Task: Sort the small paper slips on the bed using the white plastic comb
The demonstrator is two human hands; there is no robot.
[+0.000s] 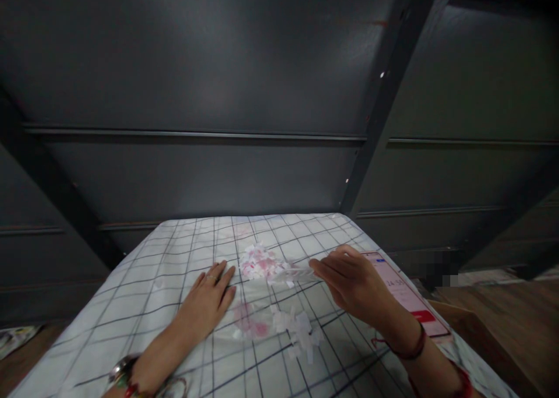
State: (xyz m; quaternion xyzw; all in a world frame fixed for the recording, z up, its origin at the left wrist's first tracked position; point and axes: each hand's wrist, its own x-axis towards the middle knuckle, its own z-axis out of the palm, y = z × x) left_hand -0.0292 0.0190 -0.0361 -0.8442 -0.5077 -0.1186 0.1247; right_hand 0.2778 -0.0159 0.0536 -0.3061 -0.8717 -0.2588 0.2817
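Note:
My left hand (210, 298) lies palm down on the checked cloth with its fingers apart, holding nothing. Just beyond its fingertips is a small heap of white and pink paper-like scraps (261, 262). My right hand (347, 278) is closed in a pinch on one end of a pale translucent strip (299, 274), which reaches left to the edge of the heap. Its exact kind is too blurred to tell. Nearer to me lie loose white strips (297, 328), beside a thin see-through piece with pink blotches (251, 322).
A white tablecloth with dark grid lines (183, 240) covers the table. By my right forearm lies a phone (404, 293) with a pink screen showing digits. Dark metal panels (218, 176) rise behind the table. An open cardboard box (484, 340) stands on the right, below the table's edge.

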